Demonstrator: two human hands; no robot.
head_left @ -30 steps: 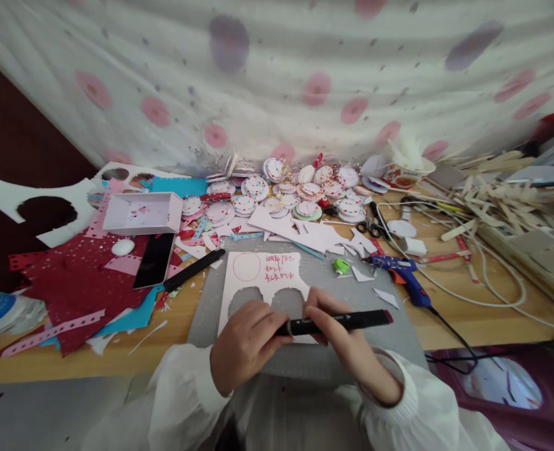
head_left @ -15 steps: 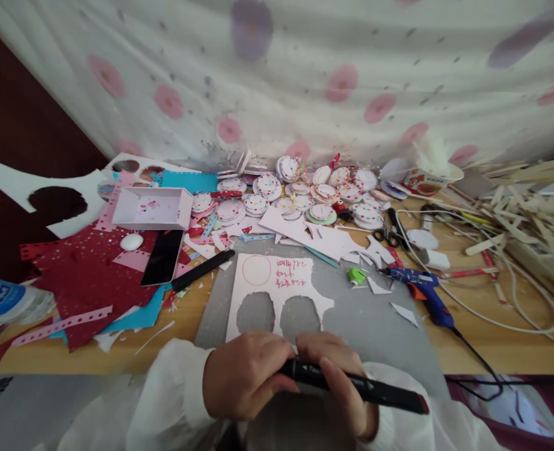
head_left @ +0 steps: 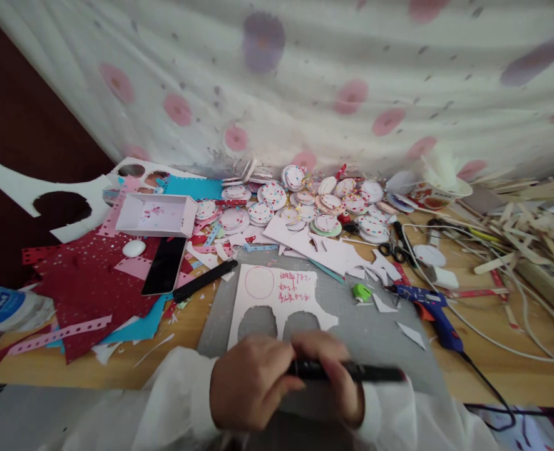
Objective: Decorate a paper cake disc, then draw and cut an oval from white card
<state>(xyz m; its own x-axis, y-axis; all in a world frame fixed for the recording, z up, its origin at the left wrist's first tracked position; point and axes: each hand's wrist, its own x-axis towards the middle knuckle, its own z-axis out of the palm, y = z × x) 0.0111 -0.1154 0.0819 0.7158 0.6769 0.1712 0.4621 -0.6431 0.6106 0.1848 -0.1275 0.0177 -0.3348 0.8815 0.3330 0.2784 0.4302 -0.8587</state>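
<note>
Both hands grip one black marker [head_left: 370, 372], held level just above the near edge of the grey cutting mat [head_left: 365, 338]. My left hand [head_left: 253, 382] is closed on its left end, and my right hand [head_left: 330, 369] wraps round its middle, a little blurred. The marker's right end sticks out past my right hand. Just beyond my hands lies a white card [head_left: 245, 294] with a drawn red circle, red handwriting and two cut-out round holes. The hands hide the card's near edge.
Decorated paper discs [head_left: 260, 213] line the back. A white box [head_left: 157, 216], phone [head_left: 164, 266] and dark red sheet [head_left: 93, 288] lie left. Right are a green object [head_left: 361, 292], a blue glue gun [head_left: 427, 304], black scissors [head_left: 393, 252], a white cable [head_left: 474, 329] and wooden sticks [head_left: 534, 232].
The marker has turned closer to level, its right end higher and further left. My right hand has shifted slightly left. The whole view has moved a little, with things sitting lower.
</note>
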